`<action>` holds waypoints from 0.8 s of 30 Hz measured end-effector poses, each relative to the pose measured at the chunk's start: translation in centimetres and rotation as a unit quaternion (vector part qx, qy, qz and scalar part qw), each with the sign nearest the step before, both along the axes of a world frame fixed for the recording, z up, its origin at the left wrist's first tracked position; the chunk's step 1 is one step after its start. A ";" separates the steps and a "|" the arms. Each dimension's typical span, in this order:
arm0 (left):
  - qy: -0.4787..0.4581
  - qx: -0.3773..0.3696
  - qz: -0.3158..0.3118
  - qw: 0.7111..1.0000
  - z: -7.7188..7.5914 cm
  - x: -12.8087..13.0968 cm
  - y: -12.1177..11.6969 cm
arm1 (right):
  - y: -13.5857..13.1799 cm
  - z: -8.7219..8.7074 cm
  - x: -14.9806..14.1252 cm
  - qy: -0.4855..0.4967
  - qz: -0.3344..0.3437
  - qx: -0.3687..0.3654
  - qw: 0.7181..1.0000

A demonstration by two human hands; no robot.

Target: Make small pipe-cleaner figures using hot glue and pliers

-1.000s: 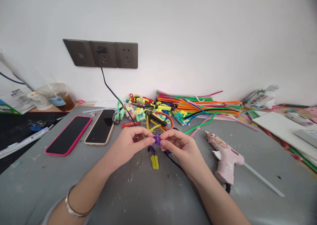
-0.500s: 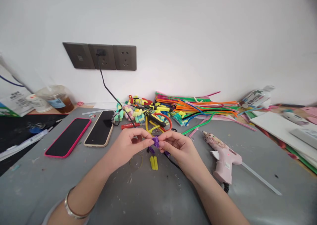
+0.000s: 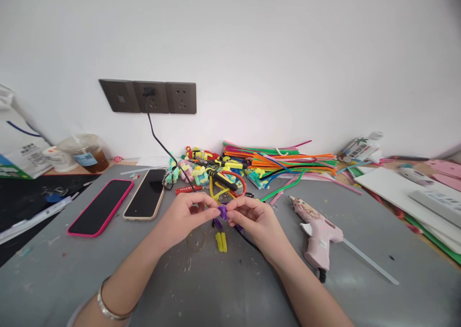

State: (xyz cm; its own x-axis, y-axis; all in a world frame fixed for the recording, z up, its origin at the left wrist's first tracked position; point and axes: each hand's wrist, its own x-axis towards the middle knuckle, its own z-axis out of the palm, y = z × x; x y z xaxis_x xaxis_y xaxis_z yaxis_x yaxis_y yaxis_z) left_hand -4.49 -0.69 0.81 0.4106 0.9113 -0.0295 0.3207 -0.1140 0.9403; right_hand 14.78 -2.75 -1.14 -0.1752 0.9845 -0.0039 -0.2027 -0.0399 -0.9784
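My left hand (image 3: 185, 216) and my right hand (image 3: 256, 219) meet over the grey table (image 3: 216, 288), and the fingertips of both pinch a small purple pipe-cleaner piece (image 3: 223, 211) between them. A short purple tail hangs below it. Just beneath, on the table, lie a folded yellow pipe-cleaner piece (image 3: 221, 241) and a thin wire ring (image 3: 196, 239). There is a silver bracelet on my left wrist.
A pink glue gun (image 3: 318, 231) with its glue stick lies right of my hands. Two phones (image 3: 101, 206) (image 3: 146, 199) lie at left. A pile of coloured pipe cleaners (image 3: 281, 159), small figures and pliers (image 3: 221, 178) sits behind. A cord runs to the wall socket (image 3: 149, 96). A drink cup (image 3: 86, 151) stands far left.
The camera has tipped slightly, so everything sits lower in view. My hands keep pinching the purple piece with only small finger shifts.
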 end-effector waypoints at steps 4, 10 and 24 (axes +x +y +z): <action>-0.003 0.002 -0.006 1.000 0.0 0.0 0.0 | 0.0 -0.2 0.1 0.002 0.001 0.005 1.000; 0.006 0.020 -0.004 1.000 0.1 0.0 0.1 | 0.0 -0.4 0.1 -0.014 0.001 0.044 0.999; -0.107 0.004 0.038 0.994 0.9 -0.4 0.0 | -5.8 1.0 12.2 -0.467 -0.168 0.057 0.866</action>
State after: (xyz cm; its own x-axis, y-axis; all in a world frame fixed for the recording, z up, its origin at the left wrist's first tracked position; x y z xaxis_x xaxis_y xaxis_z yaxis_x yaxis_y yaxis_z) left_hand -4.94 -0.69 1.74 0.3359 0.9400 0.0590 0.1220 -0.1055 0.9869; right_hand 26.96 -8.60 -0.11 0.1482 0.9826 0.1120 0.6985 -0.0238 -0.7153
